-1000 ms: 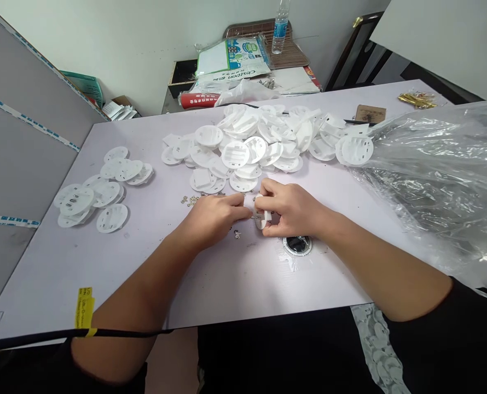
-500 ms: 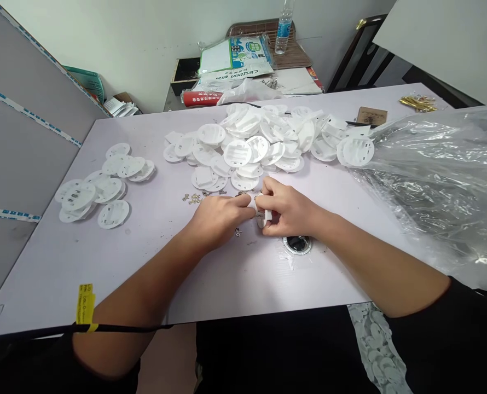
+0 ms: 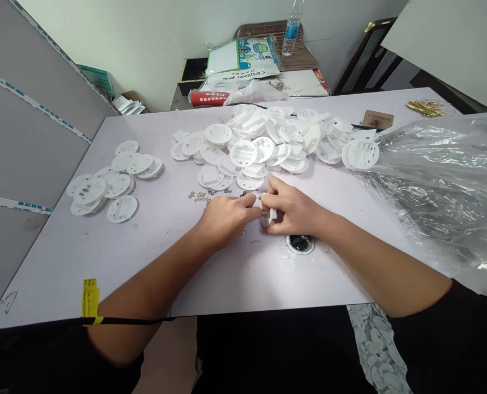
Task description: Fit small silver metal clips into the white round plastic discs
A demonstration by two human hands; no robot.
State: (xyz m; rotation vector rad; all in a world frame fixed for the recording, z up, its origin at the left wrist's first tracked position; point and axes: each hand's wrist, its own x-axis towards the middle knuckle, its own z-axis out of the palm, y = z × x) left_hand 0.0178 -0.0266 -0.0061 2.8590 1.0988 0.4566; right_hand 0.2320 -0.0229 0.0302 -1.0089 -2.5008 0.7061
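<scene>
My right hand (image 3: 295, 210) grips a white round plastic disc (image 3: 267, 218), tilted on edge, with a raised block on its right side. My left hand (image 3: 227, 219) is closed in a pinch, thumb and forefinger against the disc's left face. Whatever its fingertips hold, if anything, is hidden. Small metal pieces (image 3: 201, 196) lie scattered just beyond my left hand, and some show between the hands and the discs. A big heap of similar white discs (image 3: 243, 154) spreads across the table behind my hands. Below my right wrist sits a round black piece with a silver rim (image 3: 300, 244).
At the left lies a smaller group of white discs (image 3: 122, 209). A clear plastic bag (image 3: 440, 186) covers the table's right side. Toward the back right are a brown card (image 3: 377, 119) and gold-coloured pieces (image 3: 425, 108). A black cable (image 3: 132, 321) runs along the front edge.
The whole view has shifted slightly, so things appear a little further right. Both hands stay together at the disc, which now shows more of its left face.
</scene>
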